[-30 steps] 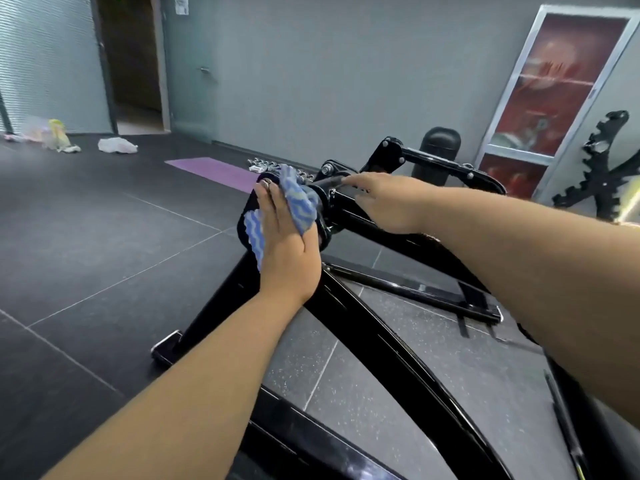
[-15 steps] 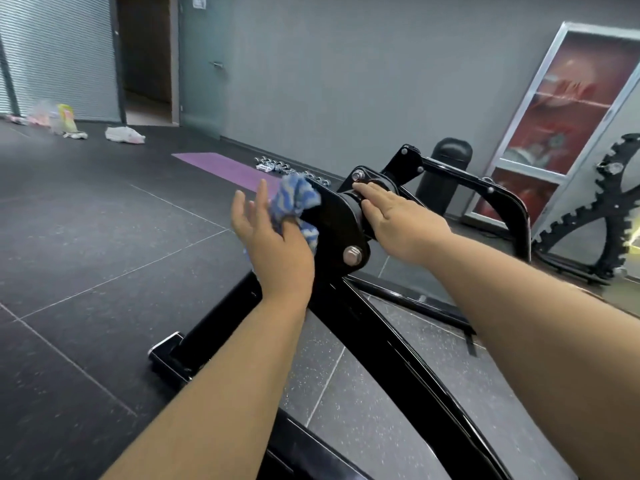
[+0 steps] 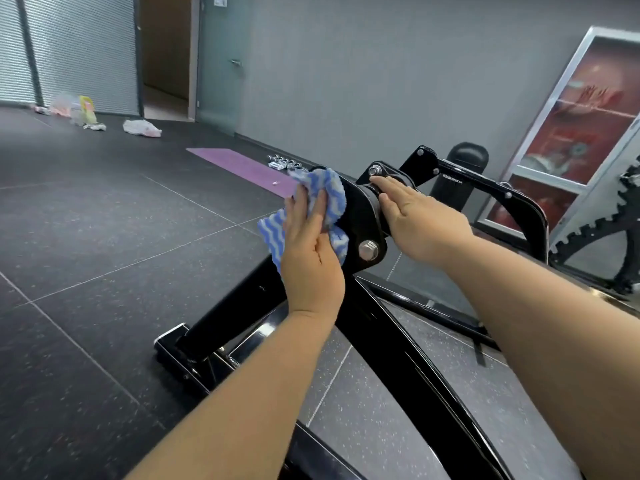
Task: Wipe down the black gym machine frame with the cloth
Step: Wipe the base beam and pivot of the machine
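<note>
The left hand (image 3: 311,252) presses a fluffy blue-and-white zigzag cloth (image 3: 330,194) against the round hub at the top of the glossy black frame (image 3: 398,348), fingers straight. The right hand (image 3: 424,220) lies flat on the hub's cylinder, fingers extended. A hexagonal steel bolt (image 3: 369,250) gleams below, above the speckled dark floor (image 3: 104,220).

The left hand (image 3: 308,251) covers the middle of the cloth (image 3: 329,192), and the cloth hides the hub face of the frame (image 3: 377,334) behind it. Both forearms and the frame's near bar run out of the picture. The toothed wheel (image 3: 602,233) is cut by the right edge. The lettering (image 3: 452,181) on the frame's arm is too small to read. The metal bits (image 3: 285,164) by the mat (image 3: 242,168) are too small to tell, and the bags (image 3: 79,110) are blurred.
</note>
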A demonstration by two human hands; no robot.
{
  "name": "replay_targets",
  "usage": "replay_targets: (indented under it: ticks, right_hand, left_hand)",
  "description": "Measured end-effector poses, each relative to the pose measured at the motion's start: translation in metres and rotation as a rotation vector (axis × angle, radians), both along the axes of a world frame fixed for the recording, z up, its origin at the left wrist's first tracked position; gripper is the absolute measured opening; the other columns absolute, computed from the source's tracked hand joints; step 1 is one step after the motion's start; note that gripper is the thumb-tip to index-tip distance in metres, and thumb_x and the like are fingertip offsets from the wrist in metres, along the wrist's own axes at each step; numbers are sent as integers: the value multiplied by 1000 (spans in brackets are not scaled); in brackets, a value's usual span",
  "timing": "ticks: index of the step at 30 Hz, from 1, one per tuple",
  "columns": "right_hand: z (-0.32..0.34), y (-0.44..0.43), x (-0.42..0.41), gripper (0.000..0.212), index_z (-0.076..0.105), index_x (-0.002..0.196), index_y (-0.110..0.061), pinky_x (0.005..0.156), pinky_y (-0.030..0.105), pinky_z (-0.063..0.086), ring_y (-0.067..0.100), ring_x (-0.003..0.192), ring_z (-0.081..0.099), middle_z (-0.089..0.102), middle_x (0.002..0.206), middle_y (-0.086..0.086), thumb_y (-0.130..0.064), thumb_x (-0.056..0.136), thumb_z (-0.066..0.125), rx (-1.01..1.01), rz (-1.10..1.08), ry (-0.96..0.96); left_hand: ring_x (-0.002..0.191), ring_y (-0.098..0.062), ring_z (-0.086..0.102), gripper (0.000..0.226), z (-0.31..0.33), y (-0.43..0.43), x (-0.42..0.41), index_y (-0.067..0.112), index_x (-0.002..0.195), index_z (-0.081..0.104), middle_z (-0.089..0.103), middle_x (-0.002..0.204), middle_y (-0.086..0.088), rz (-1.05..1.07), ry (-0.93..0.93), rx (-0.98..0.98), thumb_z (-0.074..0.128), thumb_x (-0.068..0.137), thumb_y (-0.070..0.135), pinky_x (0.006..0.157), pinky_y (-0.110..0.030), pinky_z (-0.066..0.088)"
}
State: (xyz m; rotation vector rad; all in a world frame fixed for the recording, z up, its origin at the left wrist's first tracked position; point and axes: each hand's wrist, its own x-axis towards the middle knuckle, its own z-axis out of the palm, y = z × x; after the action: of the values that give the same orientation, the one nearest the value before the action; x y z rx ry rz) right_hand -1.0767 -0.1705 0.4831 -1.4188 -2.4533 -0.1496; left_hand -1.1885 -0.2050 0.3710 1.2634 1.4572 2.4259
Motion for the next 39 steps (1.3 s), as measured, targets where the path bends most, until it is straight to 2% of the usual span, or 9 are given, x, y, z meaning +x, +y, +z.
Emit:
replay_targets:
  ticks: [4,9,16,22,26,29,33,35,39]
  right_hand:
    - [0,2,1,44,18,147,-49,113,39,22,8,145,19,16,157,-23,-44,103,16,-19,1,6]
    - [-3,4,1,43,20,145,-50,111,40,25,9,143,24,20,156,-24,-45,103,15,9,6,21]
    - [-4,4,0,43,20,145,-50,105,39,30,12,140,30,25,154,-22,-44,103,15,45,-4,19]
    - [-7,4,1,41,23,142,-51,101,40,33,14,137,36,30,152,-23,-44,103,16,58,-7,38]
    - [-8,3,1,40,25,142,-49,95,39,37,16,132,42,37,148,-22,-43,103,16,95,-8,32]
    - [-10,4,0,41,24,142,-49,96,39,37,16,132,42,37,148,-21,-45,103,15,115,-17,34]
    - [-10,3,0,42,23,144,-49,100,39,35,15,135,39,32,151,-22,-45,103,14,111,-12,33]
    - [-10,2,1,42,24,144,-49,99,38,34,13,135,38,33,150,-24,-45,103,15,111,-14,33]
    - [-11,3,1,41,25,143,-51,97,36,35,13,133,40,35,149,-24,-45,103,16,124,-20,36]
  left_hand:
    - [129,-17,48,46,-12,0,16,28,148,33,45,147,-2,-17,-419,-109,40,103,22,85,4,34]
    - [117,-24,56,38,10,26,-30,16,137,46,58,130,-7,23,-625,-204,34,104,29,99,-33,43]
    - [144,-2,-5,54,-17,-5,24,36,151,5,7,161,11,27,-81,-127,30,104,24,122,-39,8]
    - [143,-24,28,58,1,26,-11,17,150,29,35,153,-4,48,-282,-142,26,96,38,115,-45,26]
    - [147,-7,0,53,-22,-2,27,29,150,6,6,158,14,1,-69,-96,24,101,25,122,-34,6]
    - [145,-5,0,53,-17,4,9,25,152,10,9,156,14,24,42,-75,27,102,22,121,-33,5]
    - [139,-22,36,49,9,31,-29,22,148,34,40,150,-5,-9,-360,-116,31,100,35,113,-42,30]
    - [141,-22,33,52,1,27,-17,23,148,34,39,151,-3,-12,-434,-103,29,98,38,114,-44,29]
    - [146,-8,8,52,-24,3,19,31,147,14,15,157,9,14,-54,-53,29,98,25,121,-38,8]
